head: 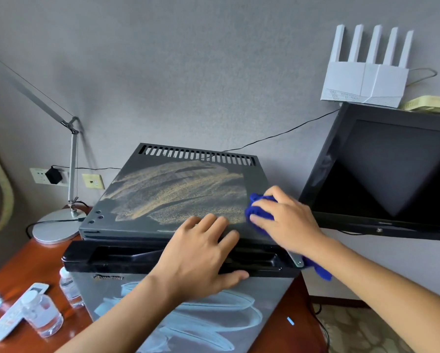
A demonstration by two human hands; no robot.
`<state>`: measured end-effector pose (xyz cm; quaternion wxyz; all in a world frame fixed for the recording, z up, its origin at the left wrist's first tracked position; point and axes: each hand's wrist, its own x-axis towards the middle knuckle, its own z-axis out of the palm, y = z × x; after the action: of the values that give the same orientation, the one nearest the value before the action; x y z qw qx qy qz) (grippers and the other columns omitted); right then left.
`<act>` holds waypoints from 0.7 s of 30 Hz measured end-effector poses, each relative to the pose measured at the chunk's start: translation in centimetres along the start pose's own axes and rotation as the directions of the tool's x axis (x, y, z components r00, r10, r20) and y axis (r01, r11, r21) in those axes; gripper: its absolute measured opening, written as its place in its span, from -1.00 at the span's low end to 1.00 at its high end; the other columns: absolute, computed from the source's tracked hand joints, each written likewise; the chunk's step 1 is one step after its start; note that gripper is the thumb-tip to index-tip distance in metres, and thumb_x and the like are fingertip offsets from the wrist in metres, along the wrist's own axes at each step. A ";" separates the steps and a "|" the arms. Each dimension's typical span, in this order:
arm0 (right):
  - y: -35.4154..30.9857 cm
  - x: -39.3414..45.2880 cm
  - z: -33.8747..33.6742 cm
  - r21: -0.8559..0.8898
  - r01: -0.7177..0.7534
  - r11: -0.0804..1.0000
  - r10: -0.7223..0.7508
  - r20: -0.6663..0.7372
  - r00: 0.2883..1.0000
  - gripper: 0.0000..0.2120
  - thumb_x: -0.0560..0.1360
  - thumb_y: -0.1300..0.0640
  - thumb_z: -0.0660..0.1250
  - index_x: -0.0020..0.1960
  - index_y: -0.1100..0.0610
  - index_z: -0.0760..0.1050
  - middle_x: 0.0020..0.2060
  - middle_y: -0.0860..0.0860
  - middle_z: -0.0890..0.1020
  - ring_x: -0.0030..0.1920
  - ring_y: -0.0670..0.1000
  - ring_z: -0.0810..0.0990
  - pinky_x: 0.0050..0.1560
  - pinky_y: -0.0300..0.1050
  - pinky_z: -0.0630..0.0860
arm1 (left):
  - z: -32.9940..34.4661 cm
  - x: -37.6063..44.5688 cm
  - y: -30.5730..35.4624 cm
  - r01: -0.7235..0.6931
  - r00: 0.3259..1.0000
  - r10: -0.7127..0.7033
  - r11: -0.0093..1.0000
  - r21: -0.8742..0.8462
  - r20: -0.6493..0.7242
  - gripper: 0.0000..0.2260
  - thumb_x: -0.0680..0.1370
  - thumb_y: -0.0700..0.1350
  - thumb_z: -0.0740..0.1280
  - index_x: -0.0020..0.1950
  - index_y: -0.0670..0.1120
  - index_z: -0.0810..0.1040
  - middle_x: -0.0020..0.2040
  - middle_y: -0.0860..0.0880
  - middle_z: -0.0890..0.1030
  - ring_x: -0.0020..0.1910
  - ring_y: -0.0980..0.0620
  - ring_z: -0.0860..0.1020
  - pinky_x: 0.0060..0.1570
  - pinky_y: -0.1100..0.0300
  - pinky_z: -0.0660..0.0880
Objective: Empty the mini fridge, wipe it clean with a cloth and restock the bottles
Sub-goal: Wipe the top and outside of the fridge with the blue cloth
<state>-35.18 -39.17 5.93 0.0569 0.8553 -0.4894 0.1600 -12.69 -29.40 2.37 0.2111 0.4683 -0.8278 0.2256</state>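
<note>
Bottles (42, 315) left of fridge (163, 197); monitor (392, 171) right.

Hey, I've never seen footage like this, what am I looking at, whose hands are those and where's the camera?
There is no machine here: a person wears one camera on the head, looking forward and down, so the two hands are their own. They stand at a mini fridge on a red-brown table, its door closed. The left hand lies flat on the fridge's front edge. The right hand presses a blue cloth on the fridge top. Water bottles and a white remote lie on the table at left. A desk lamp, a monitor and a router stand around.
</note>
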 end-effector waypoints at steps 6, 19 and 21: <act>4.5 13.4 4.2 0.012 -0.232 0.973 0.232 0.037 0.972 -0.60 0.64 -0.22 0.20 0.36 -0.04 0.50 0.27 0.03 0.40 0.27 0.22 0.46 0.09 0.03 0.45 | 0.0 0.2 -0.1 0.056 0.998 -0.056 0.998 -0.007 -0.027 -0.40 0.45 0.50 0.27 -0.16 -0.07 0.42 -0.17 -0.03 0.46 -0.19 -0.12 0.47 -0.22 -0.01 0.47; 3.1 12.8 3.7 0.009 -0.129 0.992 0.129 0.028 0.991 -0.66 0.62 -0.21 0.21 0.19 -0.01 0.57 0.12 -0.01 0.40 0.16 0.13 0.48 0.08 0.02 0.50 | -0.4 0.0 0.0 0.142 0.990 -0.142 0.984 -0.107 0.002 -0.37 0.35 0.56 0.27 -0.23 0.00 0.24 -0.33 0.06 0.47 -0.36 -0.07 0.54 -0.45 0.14 0.31; 2.1 9.3 2.8 0.010 -0.098 0.995 0.098 0.013 0.995 -0.67 0.61 -0.23 0.21 0.18 -0.06 0.58 0.13 -0.05 0.40 0.14 0.10 0.49 0.08 0.04 0.52 | -0.3 -0.1 0.1 0.142 0.990 -0.143 0.984 -0.109 -0.004 -0.38 0.36 0.56 0.27 -0.24 0.00 0.27 -0.33 0.05 0.48 -0.36 -0.07 0.55 -0.45 0.14 0.31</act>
<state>-31.99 -48.55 6.25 0.0416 0.8315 -0.5303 0.1599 -12.66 -29.08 2.57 0.2570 0.5127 -0.8019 0.1675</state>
